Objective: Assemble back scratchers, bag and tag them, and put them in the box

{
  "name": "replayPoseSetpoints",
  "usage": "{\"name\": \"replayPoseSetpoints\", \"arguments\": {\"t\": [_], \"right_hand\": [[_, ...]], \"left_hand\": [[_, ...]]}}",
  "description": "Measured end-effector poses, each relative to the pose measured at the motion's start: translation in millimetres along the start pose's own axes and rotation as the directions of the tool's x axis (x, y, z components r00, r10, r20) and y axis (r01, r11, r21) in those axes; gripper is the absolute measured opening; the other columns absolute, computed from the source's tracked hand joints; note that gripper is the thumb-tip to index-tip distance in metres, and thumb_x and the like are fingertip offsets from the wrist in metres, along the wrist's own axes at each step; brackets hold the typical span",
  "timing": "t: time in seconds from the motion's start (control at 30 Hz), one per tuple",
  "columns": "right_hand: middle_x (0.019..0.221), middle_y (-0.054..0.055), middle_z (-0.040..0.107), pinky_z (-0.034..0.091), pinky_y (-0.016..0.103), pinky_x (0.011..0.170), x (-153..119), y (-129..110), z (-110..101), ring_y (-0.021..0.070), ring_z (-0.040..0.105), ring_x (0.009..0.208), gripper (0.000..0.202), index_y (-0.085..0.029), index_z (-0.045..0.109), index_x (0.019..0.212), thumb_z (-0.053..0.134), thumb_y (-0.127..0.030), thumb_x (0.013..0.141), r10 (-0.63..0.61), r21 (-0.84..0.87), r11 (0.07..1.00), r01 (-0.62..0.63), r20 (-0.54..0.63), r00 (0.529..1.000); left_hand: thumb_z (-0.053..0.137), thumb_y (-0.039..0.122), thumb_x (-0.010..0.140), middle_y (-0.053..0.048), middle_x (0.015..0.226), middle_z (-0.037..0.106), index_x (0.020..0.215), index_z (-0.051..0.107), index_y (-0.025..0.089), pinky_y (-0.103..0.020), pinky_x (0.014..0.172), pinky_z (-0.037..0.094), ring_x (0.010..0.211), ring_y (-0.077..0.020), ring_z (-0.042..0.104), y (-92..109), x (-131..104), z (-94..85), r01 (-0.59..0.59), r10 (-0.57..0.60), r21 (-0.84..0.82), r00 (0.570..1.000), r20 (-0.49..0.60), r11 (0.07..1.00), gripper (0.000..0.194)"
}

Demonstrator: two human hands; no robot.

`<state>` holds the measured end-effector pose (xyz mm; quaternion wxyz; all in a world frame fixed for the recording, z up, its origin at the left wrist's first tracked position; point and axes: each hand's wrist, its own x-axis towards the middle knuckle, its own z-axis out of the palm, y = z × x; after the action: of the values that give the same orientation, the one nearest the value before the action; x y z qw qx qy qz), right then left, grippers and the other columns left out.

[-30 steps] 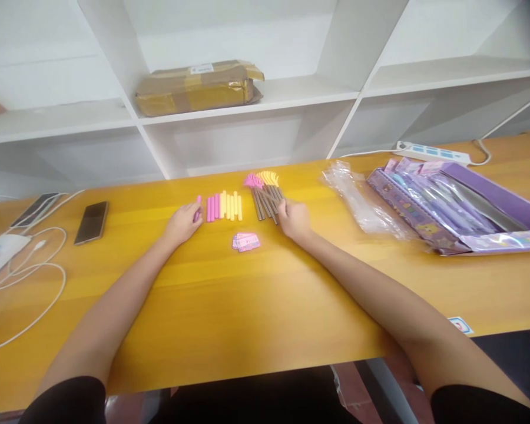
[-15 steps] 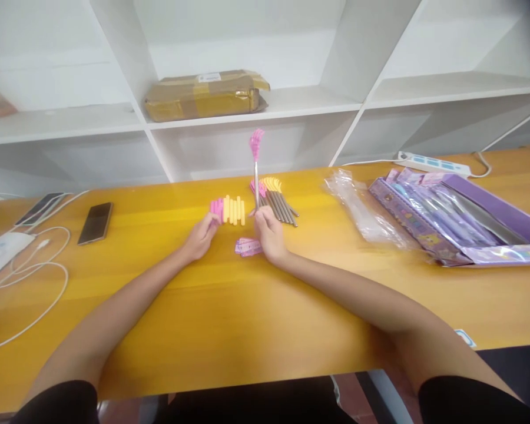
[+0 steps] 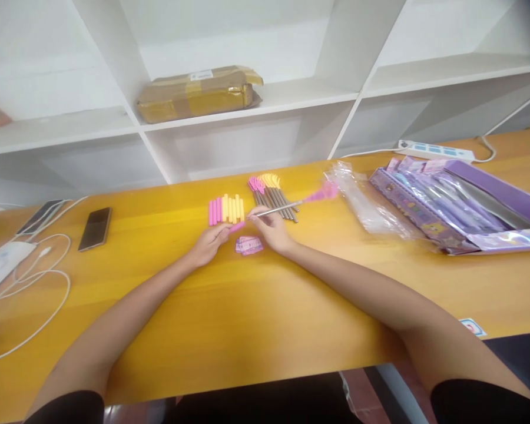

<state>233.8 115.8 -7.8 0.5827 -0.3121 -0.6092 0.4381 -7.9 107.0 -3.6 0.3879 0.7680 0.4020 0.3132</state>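
Head view: we are seeing the left hand (image 3: 209,244) gripping a pink stick (image 3: 237,227) near centre frame, while the right hand (image 3: 271,231) is pinching a metal rod (image 3: 279,209) with a pink tip (image 3: 323,192) pointing right. Stick and rod are lying end towards end; we are not reading them as joined. Progress, our judgement: early, with this pair being handled and the rest waiting. Loose pink sticks (image 3: 215,212) and yellow sticks (image 3: 233,209) are lying in a row just left of centre; a fan of tipped rods (image 3: 277,196) is resting just right of it. Small cards (image 3: 249,245) are lying below them. Purple box (image 3: 424,219) is sitting at right, holding wrapped items. Pink tip is blurring; fingers are covering parts of both held pieces, so we are not telling whether the ends are touching. Right frame edge is cutting off the box.
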Motion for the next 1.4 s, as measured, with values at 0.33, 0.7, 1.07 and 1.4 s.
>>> {"name": "replayPoseSetpoints", "arguments": {"t": [0.33, 0.7, 1.07, 1.4], "right_hand": [[0.064, 0.000, 0.058, 0.023, 0.024, 0.047, 2.7, 10.0, -8.4, 0.0125, 0.041, 0.051, 0.027, -0.020, 0.069, 0.089, 0.059, -0.045, 0.090, 0.254, 0.200, 0.942, -0.271, 0.105, 0.961], [0.065, 0.000, 0.060, 0.027, 0.024, 0.047, 4.1, 11.0, -9.4, 0.0116, 0.044, 0.050, 0.019, -0.020, 0.067, 0.082, 0.055, -0.034, 0.083, 0.268, 0.217, 0.928, -0.303, 0.174, 0.948], [0.073, -0.002, 0.057, 0.030, 0.023, 0.045, 2.4, 12.8, -8.2, 0.0097, 0.045, 0.051, 0.025, -0.020, 0.066, 0.092, 0.062, -0.044, 0.094, 0.195, 0.232, 0.941, -0.247, 0.224, 0.955], [0.080, -0.003, 0.057, 0.034, 0.025, 0.045, -5.0, 8.7, -8.4, 0.0099, 0.048, 0.049, 0.031, -0.022, 0.061, 0.101, 0.056, -0.051, 0.105, 0.154, 0.199, 0.951, -0.237, 0.361, 0.920]], "left_hand": [[0.058, 0.071, 0.104, 0.006, 0.067, 0.042, 0.108, 0.068, 0.017, -0.028, 0.056, 0.027, 0.057, -0.0123, 0.034, -8.0, 6.5, -3.9, 0.135, -0.122, -0.241, 0.990, 0.068, 0.961, 0.054], [0.063, 0.071, 0.101, 0.004, 0.069, 0.044, 0.109, 0.075, 0.016, -0.027, 0.058, 0.030, 0.061, -0.0123, 0.037, -8.6, 7.5, -8.1, 0.115, -0.097, -0.172, 0.989, 0.107, 0.978, 0.057], [0.064, 0.064, 0.102, 0.004, 0.068, 0.047, 0.117, 0.078, 0.016, -0.027, 0.061, 0.034, 0.062, -0.0134, 0.041, -8.6, 6.9, -6.9, 0.089, -0.080, -0.135, 0.994, 0.074, 0.987, 0.052], [0.063, 0.066, 0.102, -0.006, 0.079, 0.071, 0.120, 0.085, 0.016, -0.035, 0.083, 0.053, 0.079, -0.0218, 0.062, -6.3, 0.7, -5.4, -0.019, 0.019, 0.031, 1.000, 0.019, 0.999, 0.057]]}}
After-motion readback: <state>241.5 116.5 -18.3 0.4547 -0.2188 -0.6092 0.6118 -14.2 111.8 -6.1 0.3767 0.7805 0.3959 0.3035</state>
